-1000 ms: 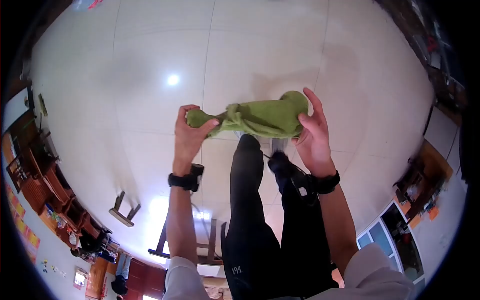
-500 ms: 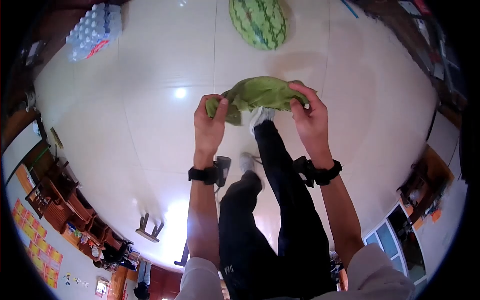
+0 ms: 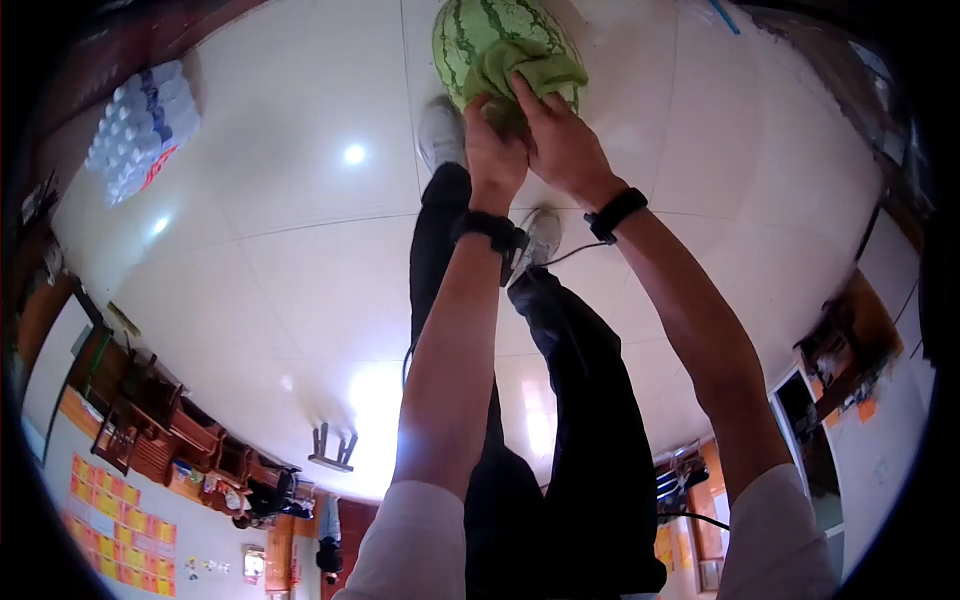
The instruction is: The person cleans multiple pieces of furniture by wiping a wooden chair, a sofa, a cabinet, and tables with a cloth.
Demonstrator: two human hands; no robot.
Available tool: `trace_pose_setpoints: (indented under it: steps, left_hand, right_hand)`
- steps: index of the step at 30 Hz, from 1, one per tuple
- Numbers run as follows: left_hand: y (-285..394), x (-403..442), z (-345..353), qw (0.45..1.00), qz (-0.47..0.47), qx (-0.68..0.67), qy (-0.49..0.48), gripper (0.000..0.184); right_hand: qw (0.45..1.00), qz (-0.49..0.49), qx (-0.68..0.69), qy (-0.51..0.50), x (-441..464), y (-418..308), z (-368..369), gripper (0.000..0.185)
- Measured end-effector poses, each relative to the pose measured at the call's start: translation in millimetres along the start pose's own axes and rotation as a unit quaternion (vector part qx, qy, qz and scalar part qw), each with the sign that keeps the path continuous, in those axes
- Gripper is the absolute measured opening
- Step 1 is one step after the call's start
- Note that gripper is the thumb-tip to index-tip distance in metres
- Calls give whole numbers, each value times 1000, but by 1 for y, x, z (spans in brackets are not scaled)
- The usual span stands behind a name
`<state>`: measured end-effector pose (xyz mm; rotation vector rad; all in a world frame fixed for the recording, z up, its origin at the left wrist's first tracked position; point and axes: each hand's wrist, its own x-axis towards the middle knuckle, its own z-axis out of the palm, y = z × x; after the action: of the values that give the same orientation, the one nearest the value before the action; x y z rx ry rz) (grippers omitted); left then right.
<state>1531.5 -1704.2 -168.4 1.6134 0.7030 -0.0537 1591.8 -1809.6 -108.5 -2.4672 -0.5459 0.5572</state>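
Observation:
A large striped watermelon (image 3: pixel 455 40) lies on the tiled floor at the top centre. Bunched against its near side is a green cloth (image 3: pixel 545 70). My left hand (image 3: pixel 494 150) is closed on the cloth's near edge, its fingertips partly hidden by the folds. Right beside it, my right hand (image 3: pixel 565 140) grips the cloth too, with the index finger stretched over it. The two hands touch or nearly touch. Black straps circle both wrists.
Shrink-wrapped bottles (image 3: pixel 145 130) stand on the floor at the upper left. A small wooden stool (image 3: pixel 332 448) is at the lower left, near wooden chairs (image 3: pixel 150 445). My shoes (image 3: pixel 440 135) are just below the watermelon. People are in the background at the lower left.
Both hands, earlier apart with the cloth stretched between them, have come together and moved up to the watermelon. The cloth is now bunched against it. The watermelon and bottles have come into view.

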Motion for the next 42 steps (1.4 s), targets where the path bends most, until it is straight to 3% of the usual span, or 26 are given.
trace_pose_setpoints:
  steps: [1,3,4,5,9,11,13,14,15,16,17,19,21,23,24,25,27,28,31,32,33,35,39,40,42]
  left_hand:
    - [-14,4,4,1000,-8,4,-9,55]
    - [-23,13,5,996,72,-24,48,51]
    - [-26,19,1,996,69,-23,44,51]
    - [-16,23,-10,999,31,17,21,45]
    - [12,41,-58,988,-111,102,-14,30]
    - [18,63,-68,991,-115,68,8,30]
    - [43,76,-79,984,-180,-1,12,28]
    - [21,89,-77,993,-100,15,65,26]
    - [34,97,-78,989,-133,-18,68,24]
    - [37,106,-75,991,-111,-22,78,22]
    - [34,118,-70,992,-91,-25,86,20]
    - [41,135,-56,995,-77,32,54,21]
    - [44,140,-40,994,-61,87,15,24]
    - [46,137,-23,978,49,192,-68,25]
    - [44,132,-6,986,32,147,-66,25]
    - [41,124,4,986,32,145,-73,25]
    - [50,97,16,965,153,215,-1,23]
    - [55,87,22,970,144,196,3,22]
    - [58,56,21,971,118,191,-77,22]
    - [51,47,22,962,155,212,-76,22]
    - [50,41,20,961,156,214,-81,22]
    - [49,28,12,957,110,226,-143,23]
    - [30,15,-7,947,83,235,-202,20]
    - [24,14,-12,948,81,231,-205,20]
    - [8,9,-26,943,26,261,-206,21]
  right_hand:
    - [1000,-9,-14,0,3,7,12,69]
    - [998,-3,-57,-15,15,9,24,73]
    - [996,-21,-76,27,21,9,28,73]
    - [992,-41,-96,66,26,5,29,73]
    - [992,5,-122,40,61,-5,29,74]
    - [981,-30,-159,107,87,-4,29,69]
    - [983,-42,-151,98,116,1,29,62]
    - [983,-46,-164,70,134,6,32,58]
    - [982,-51,-178,41,147,3,27,54]
    - [965,-115,-196,128,157,3,15,42]
    - [967,-113,-194,124,167,4,10,42]
    - [990,26,-130,-48,187,13,8,48]
    - [989,66,-130,-27,185,19,4,49]
    - [990,123,-62,-13,178,32,-2,49]
    - [996,54,-37,61,161,42,1,48]
    - [995,61,-39,62,145,52,5,48]
    - [986,4,-3,168,119,60,5,47]
    - [983,103,51,142,105,56,3,47]
    - [969,70,93,216,65,65,5,47]
    - [976,54,-99,187,44,90,38,53]
    - [975,59,-98,189,37,83,38,53]
    - [946,239,95,199,11,60,37,53]
    - [907,319,117,247,-20,27,63,56]
    - [913,283,104,275,-25,27,73,59]
    - [885,348,145,273,-24,-3,70,57]
